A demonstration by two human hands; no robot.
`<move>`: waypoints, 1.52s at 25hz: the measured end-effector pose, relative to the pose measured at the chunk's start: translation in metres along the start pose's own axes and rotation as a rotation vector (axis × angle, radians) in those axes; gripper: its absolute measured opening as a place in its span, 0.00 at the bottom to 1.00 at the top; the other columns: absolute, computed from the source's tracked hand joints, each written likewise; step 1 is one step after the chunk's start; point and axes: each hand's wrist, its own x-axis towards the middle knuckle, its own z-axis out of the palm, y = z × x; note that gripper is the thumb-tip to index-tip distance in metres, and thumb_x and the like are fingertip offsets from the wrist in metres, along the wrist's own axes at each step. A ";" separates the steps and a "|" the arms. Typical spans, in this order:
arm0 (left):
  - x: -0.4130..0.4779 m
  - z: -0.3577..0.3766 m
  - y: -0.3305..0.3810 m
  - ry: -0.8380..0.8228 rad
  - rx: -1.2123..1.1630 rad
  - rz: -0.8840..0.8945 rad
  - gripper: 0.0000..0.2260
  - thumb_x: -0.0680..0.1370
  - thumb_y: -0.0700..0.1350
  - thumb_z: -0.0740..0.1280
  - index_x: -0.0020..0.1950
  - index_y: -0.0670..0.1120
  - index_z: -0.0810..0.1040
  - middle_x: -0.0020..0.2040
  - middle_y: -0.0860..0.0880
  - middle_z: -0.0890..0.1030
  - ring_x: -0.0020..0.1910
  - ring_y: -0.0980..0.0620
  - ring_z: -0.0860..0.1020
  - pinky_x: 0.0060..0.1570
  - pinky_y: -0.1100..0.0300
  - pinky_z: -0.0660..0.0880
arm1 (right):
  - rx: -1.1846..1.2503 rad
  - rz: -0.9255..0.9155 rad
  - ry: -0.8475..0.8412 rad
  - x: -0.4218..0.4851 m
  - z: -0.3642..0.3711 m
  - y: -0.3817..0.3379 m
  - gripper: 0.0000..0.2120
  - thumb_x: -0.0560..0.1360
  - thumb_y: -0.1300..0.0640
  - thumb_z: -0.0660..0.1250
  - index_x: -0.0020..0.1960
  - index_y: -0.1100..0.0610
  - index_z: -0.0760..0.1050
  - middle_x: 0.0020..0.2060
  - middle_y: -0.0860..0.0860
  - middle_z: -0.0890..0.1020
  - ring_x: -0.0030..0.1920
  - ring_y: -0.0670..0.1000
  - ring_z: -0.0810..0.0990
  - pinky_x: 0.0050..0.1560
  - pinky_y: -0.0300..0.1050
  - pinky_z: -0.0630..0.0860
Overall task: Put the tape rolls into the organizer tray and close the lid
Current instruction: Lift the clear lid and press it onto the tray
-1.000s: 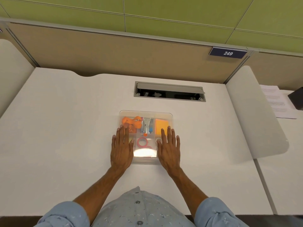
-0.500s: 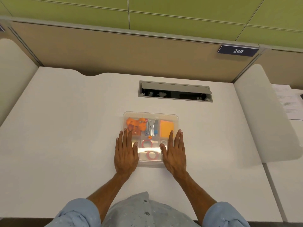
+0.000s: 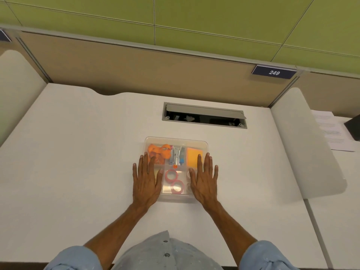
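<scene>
Task stage: appearing nearly finished; pressing the clear lid (image 3: pixel 176 142) down onto the organizer tray (image 3: pixel 175 198), judging from the flat palms on top.
Tape rolls: two pink tape rolls (image 3: pixel 171 175) lying in the near middle compartment, showing through the lid, one just beside the other; possibly paler rolls in the near right compartment, too blurred for telling.
Left hand (image 3: pixel 146 182): lying flat, fingers spread, grip holding nothing, resting on the tray's left side.
Right hand (image 3: pixel 204 182): lying flat, fingers spread, grip holding nothing, resting on the right side.
Remaining: probably only checking the lid's seating; not showing any latch or whether the edges are fully snapped.
Materials: translucent, glossy plastic with rounded corners, reflecting light near the front; thin ring-shaped rolls; matte white worktop (image 3: pixel 78 162).
Other contents: orange scissors (image 3: pixel 158 150) far left, small metal tools (image 3: pixel 177 155) in the middle, orange sticky pad (image 3: pixel 193 156) far right.
</scene>
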 end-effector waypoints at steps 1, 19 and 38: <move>0.005 0.001 -0.002 -0.010 0.014 0.020 0.30 0.89 0.59 0.52 0.86 0.43 0.64 0.85 0.40 0.66 0.85 0.39 0.63 0.84 0.36 0.53 | 0.024 -0.007 -0.001 0.009 -0.001 -0.002 0.33 0.86 0.37 0.43 0.86 0.50 0.43 0.86 0.52 0.44 0.85 0.53 0.43 0.84 0.62 0.41; 0.085 0.028 -0.020 -0.085 0.044 -0.013 0.27 0.90 0.55 0.49 0.89 0.49 0.54 0.89 0.47 0.54 0.88 0.48 0.51 0.86 0.45 0.52 | -0.003 0.063 0.010 0.084 0.010 -0.008 0.30 0.87 0.38 0.47 0.86 0.45 0.48 0.86 0.49 0.49 0.85 0.53 0.47 0.72 0.63 0.72; 0.071 0.001 -0.002 -0.107 0.194 0.176 0.28 0.89 0.58 0.50 0.90 0.53 0.52 0.90 0.47 0.51 0.88 0.45 0.49 0.84 0.34 0.51 | -0.109 -0.055 0.045 0.060 -0.012 -0.012 0.33 0.86 0.38 0.37 0.85 0.52 0.54 0.86 0.54 0.50 0.85 0.56 0.49 0.82 0.68 0.46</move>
